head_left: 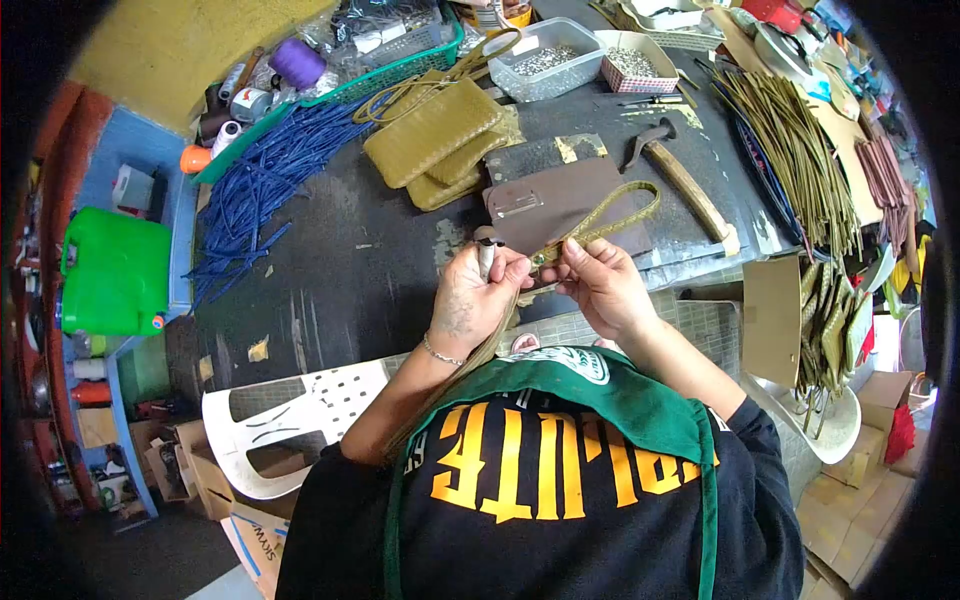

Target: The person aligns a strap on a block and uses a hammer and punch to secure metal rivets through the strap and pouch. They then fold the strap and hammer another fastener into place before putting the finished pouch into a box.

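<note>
In the middle of the head view, both hands meet over the table's near edge. My left hand (468,298) is closed around a short metal tool with a dark, flat head (487,240). Its thumb and fingers also pinch one end of an olive leather strap, and thin strands hang along the forearm. My right hand (606,284) pinches the same olive strap (628,192), whose loop stands up beyond the fingers. A small shiny fitting (538,260) shows on the strap between the hands. Just behind lies a brown leather panel (560,200).
A hammer (690,190) lies right of the panel. Olive woven pouches (435,140), blue strips (280,180) and a clear tub of metal bits (545,58) are farther back. Olive strips (800,150) cover the right side. A white plastic chair (235,440) stands at the near left.
</note>
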